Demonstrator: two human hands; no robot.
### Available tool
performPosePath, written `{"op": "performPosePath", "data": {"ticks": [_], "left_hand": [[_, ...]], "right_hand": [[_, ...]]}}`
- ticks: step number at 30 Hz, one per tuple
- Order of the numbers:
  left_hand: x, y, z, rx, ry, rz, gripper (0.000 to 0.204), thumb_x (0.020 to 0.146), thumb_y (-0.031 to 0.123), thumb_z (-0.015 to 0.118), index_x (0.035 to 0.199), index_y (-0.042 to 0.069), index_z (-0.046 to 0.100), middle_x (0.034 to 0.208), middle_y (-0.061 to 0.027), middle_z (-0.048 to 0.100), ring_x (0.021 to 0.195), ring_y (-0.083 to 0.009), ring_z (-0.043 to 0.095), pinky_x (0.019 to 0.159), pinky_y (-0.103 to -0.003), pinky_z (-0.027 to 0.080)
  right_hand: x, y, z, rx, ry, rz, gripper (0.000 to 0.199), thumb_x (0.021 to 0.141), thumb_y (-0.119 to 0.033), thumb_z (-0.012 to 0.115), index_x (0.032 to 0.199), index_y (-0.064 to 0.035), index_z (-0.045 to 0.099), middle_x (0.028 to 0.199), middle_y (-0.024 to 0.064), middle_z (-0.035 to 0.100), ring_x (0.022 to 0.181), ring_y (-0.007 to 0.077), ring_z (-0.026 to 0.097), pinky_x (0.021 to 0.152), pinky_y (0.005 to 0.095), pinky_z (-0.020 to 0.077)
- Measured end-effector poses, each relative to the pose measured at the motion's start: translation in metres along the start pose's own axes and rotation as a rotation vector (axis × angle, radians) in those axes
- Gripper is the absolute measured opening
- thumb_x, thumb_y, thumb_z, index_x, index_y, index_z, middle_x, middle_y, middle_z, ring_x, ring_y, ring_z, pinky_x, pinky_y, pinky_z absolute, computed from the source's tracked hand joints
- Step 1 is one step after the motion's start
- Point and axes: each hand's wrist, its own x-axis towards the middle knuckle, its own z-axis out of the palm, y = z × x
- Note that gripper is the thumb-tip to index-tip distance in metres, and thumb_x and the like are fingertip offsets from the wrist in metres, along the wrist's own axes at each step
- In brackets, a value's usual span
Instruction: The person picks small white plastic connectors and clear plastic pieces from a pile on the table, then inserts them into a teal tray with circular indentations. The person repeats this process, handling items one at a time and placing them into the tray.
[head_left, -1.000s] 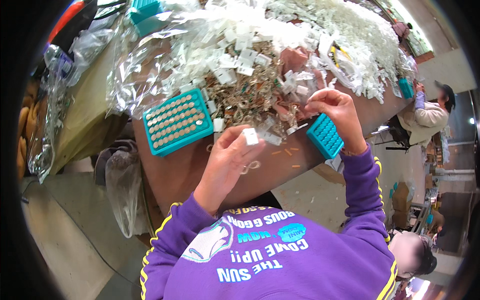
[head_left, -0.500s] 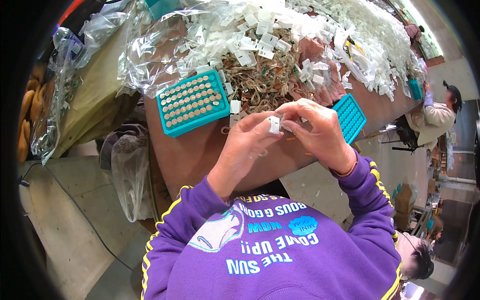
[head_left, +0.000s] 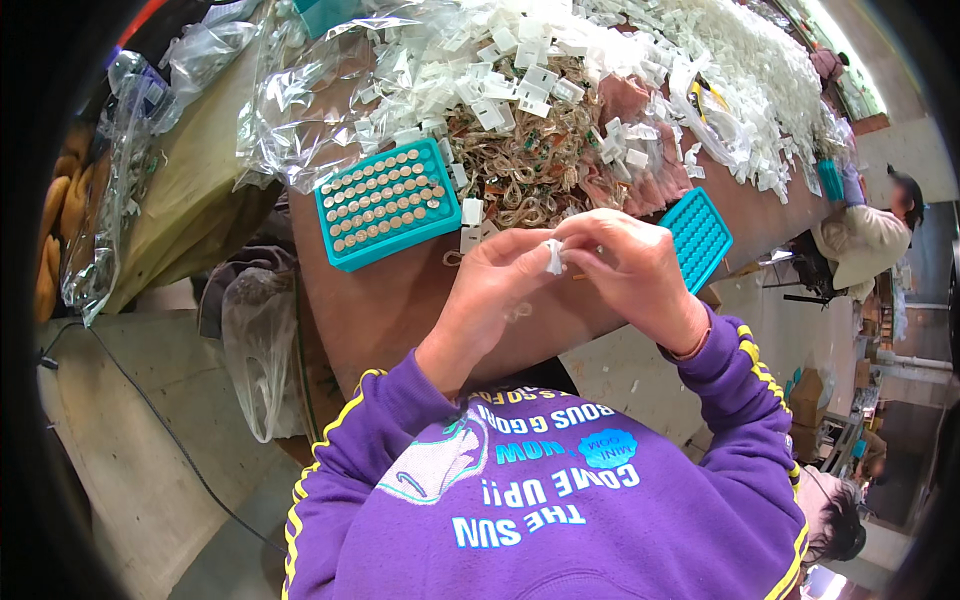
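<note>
In front of my chest a small white plastic piece (head_left: pixel 554 257) is pinched between the fingertips of my left hand (head_left: pixel 485 290). My right hand (head_left: pixel 640 265) meets it from the other side, thumb and forefinger closed at the piece's edge. A pale clear cord loop (head_left: pixel 517 312) dangles beneath the left fingers; where it leads is hidden. Just beyond my hands lies a tangled heap of clear cords (head_left: pixel 520 165). To the left sits a teal tray (head_left: pixel 400 250) bearing rows of round silvery discs (head_left: pixel 375 212).
White plastic pieces (head_left: pixel 720 70) are heaped across the far table. A second teal tray (head_left: pixel 722 262) rests by my right wrist. Clear plastic film (head_left: pixel 290 110) covers the far left; a plastic bag (head_left: pixel 262 350) hangs off the left edge. Another person (head_left: pixel 860 235) sits at right.
The white piece has turned in my fingers and now shows a narrower side. My right fingers have come in closer against it, and the cord loop hangs a little lower.
</note>
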Motion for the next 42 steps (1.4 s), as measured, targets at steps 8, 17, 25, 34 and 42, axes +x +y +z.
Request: {"op": "performPosePath", "data": {"ticks": [8,17,25,34,42], "left_hand": [[0.004,-0.006,-0.004,-0.19,-0.06,0.012,0.031,0.097,0.018,0.06,0.121,-0.002,0.057,0.115,-0.0133,0.064,0.108,-0.0211,0.064,0.101,-0.04,0.051],[0.0,-0.005,-0.001,-0.134,-0.049,0.025,0.029,0.094,0.018,0.065,0.117,0.001,0.063,0.109,-0.0074,0.066,0.099,-0.0157,0.063,0.09,-0.03,0.051],[-0.002,-0.006,0.001,-0.197,-0.032,-0.014,0.026,0.096,0.017,0.063,0.117,0.002,0.062,0.107,-0.0058,0.066,0.098,-0.0145,0.063,0.09,-0.031,0.051],[0.0,-0.015,-0.003,-0.245,-0.089,-0.004,0.025,0.096,0.016,0.063,0.117,0.002,0.062,0.111,-0.0044,0.065,0.103,-0.0136,0.062,0.093,-0.031,0.051],[-0.029,0.017,0.029,0.484,-0.041,0.342,0.021,0.092,0.009,0.064,0.112,0.002,0.065,0.102,-0.0075,0.068,0.096,-0.0174,0.065,0.086,-0.031,0.053]], "right_hand": [[-0.01,0.003,0.009,-0.003,0.08,0.067,0.012,0.08,0.004,0.066,0.089,-0.0014,0.059,0.08,0.0121,0.06,0.072,0.0299,0.063,0.062,0.0349,0.0514],[-0.016,0.004,0.021,-0.012,0.102,0.046,0.011,0.082,0.005,0.063,0.089,-0.0006,0.058,0.081,0.014,0.058,0.072,0.0333,0.062,0.061,0.0371,0.0509],[-0.023,0.003,0.021,0.03,0.145,0.09,0.011,0.085,0.004,0.064,0.094,-0.0005,0.06,0.081,0.014,0.063,0.069,0.0276,0.065,0.061,0.0325,0.0515],[-0.026,-0.004,0.025,-0.093,0.149,-0.026,0.011,0.084,0.006,0.062,0.092,-0.0012,0.058,0.079,0.0133,0.06,0.064,0.0304,0.063,0.055,0.0344,0.0501],[-0.044,-0.015,0.008,0.091,0.346,0.109,0.013,0.084,0.002,0.067,0.096,-0.0003,0.064,0.086,0.0114,0.066,0.073,0.0232,0.066,0.066,0.0302,0.0515]]}}
